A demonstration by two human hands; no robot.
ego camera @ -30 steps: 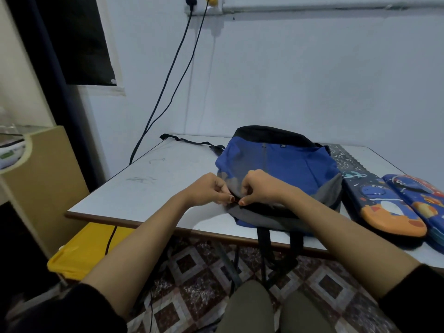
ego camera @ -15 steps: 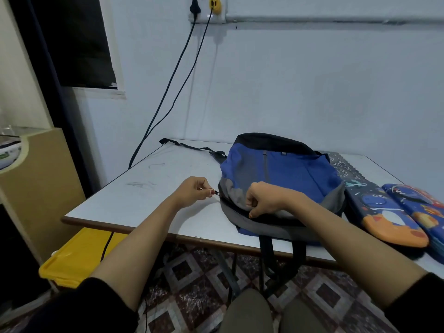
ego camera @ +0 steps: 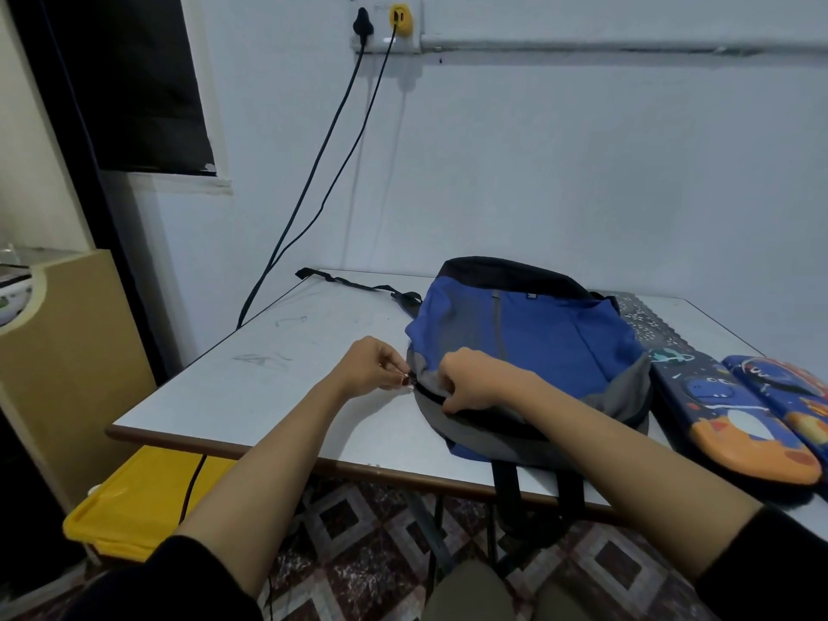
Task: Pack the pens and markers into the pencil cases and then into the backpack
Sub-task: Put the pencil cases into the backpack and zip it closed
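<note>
Table (ego camera: 269, 396), backpack (ego camera: 537, 342), closed pencil cases (ego camera: 717, 410) beside

One backpack (ego camera: 537, 347), two pencil cases (ego camera: 726, 410) (ego camera: 793, 396)

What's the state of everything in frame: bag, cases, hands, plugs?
Blue backpack: lying flat on the table, zip partly open along the near edge.
Left hand: pinching the zipper pull at the backpack's left end.
Right hand: gripping backpack fabric beside the zip.
Left pencil case: flat on the table, closed.
Right pencil case: flat beside it, closed.
Black plug: in the wall socket.
Yellow plug: in the same socket.
</note>
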